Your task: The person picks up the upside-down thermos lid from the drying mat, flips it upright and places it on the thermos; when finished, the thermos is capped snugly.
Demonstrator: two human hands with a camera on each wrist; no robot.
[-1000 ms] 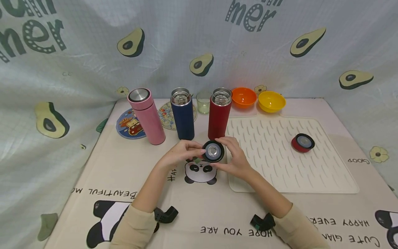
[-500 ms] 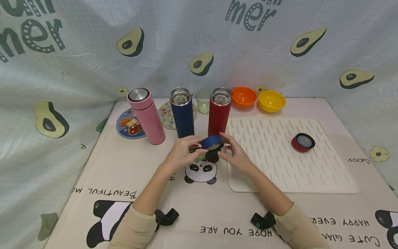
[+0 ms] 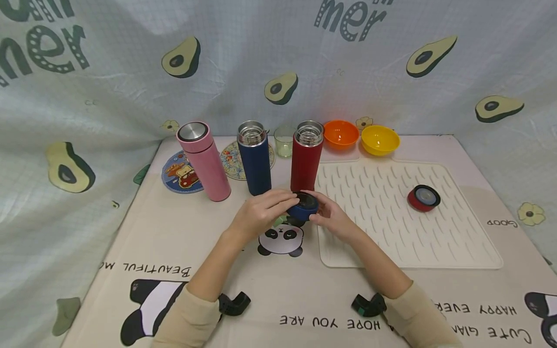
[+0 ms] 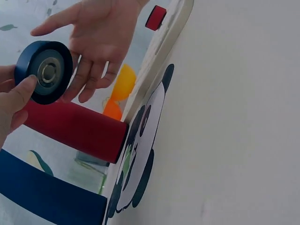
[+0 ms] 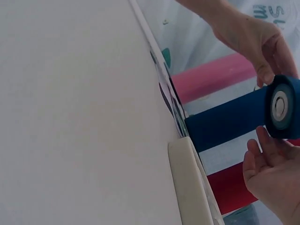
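Observation:
A blue flask lid (image 3: 303, 207) with a black rim is held over the table, in front of the flasks. My left hand (image 3: 263, 212) pinches it; the left wrist view has the thumb (image 4: 23, 93) on its underside, with a round metallic centre. My right hand (image 3: 332, 217) is at the lid's other side, palm open and fingers loosely extended, fingertips right at the rim in the right wrist view. Behind the hands stand the lidless blue flask (image 3: 256, 166) and red flask (image 3: 306, 164), both upright. A red lid (image 3: 424, 198) lies on the white mat (image 3: 374, 217), underside up.
A capped pink flask (image 3: 206, 166) stands at the left beside a blue round coaster (image 3: 176, 174). A floral coaster (image 3: 232, 162) lies behind the blue flask. A glass (image 3: 284, 142), an orange bowl (image 3: 341, 135) and a yellow bowl (image 3: 380, 141) line the back edge.
The blue lid has been turned over between the hands, from underside facing the head camera to side and top showing. My left fingers have shifted onto it. The flasks and red lid stay put.

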